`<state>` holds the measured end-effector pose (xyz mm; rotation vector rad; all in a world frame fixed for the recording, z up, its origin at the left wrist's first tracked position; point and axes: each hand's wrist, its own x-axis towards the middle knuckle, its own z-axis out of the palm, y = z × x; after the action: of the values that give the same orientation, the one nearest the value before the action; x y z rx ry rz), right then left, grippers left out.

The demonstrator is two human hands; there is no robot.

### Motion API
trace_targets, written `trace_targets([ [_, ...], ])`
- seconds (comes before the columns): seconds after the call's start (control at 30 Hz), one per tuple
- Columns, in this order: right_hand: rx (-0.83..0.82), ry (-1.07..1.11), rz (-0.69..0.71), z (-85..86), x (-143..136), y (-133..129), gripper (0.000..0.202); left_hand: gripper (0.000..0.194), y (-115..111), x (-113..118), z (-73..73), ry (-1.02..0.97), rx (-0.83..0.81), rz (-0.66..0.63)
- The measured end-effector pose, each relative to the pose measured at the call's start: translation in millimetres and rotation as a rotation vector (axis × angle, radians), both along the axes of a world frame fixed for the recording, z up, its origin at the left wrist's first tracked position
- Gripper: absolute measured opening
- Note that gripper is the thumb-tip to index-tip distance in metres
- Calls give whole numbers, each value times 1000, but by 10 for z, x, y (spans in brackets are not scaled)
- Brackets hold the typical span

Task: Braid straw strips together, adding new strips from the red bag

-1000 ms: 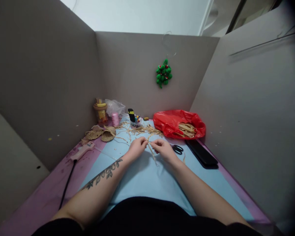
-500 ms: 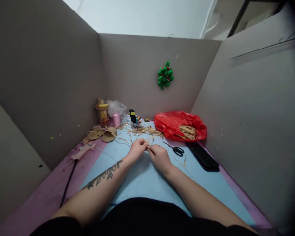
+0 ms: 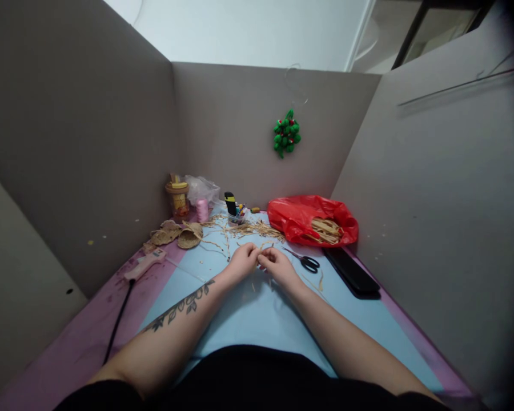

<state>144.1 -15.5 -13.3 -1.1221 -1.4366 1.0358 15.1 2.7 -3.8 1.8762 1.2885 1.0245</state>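
Note:
My left hand [image 3: 244,261] and my right hand [image 3: 277,265] meet over the blue table cover [image 3: 240,319], fingertips pinched close together. Between them they grip a thin straw strand [image 3: 266,245], whose pale loop shows just beyond the fingers; the rest is hidden by my hands. Loose straw pieces [image 3: 257,229] lie scattered past my hands. To the right of my right hand rest black-handled scissors [image 3: 309,264], blades pointing up and left. Two woven straw pieces [image 3: 191,235] lie to the left, one of them cup-shaped.
A red plastic bag [image 3: 291,220] holding straw stands at the back right, with a long black case [image 3: 353,274] before it. At left are a pink glue gun [image 3: 145,265], a pink thread spool [image 3: 202,210] and a lidded cup [image 3: 178,200]. Grey panels [image 3: 240,131] enclose the table.
My right hand has turned and its fingers are more curled and raised at the left hand's fingertips. The straw loop beyond the fingers has shifted. The view has moved slightly.

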Motion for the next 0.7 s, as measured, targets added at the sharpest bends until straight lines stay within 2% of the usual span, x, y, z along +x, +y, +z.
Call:
trace_targets([
  [0.13,-48,112,-10,-60,-10,14,23,17,19,-22,-18,73,37,-15],
  [0.33,-38,48,-40,-38,24,12,19,20,-4,-34,-5,115,23,-10],
  [0.43,-36,37,-47,-32,28,24,18,23,-19,-32,25,90,-7,-32],
  [0.7,78,-109,-173,-54,72,73,16,19,-21,-59,72,-26,-67,-100],
])
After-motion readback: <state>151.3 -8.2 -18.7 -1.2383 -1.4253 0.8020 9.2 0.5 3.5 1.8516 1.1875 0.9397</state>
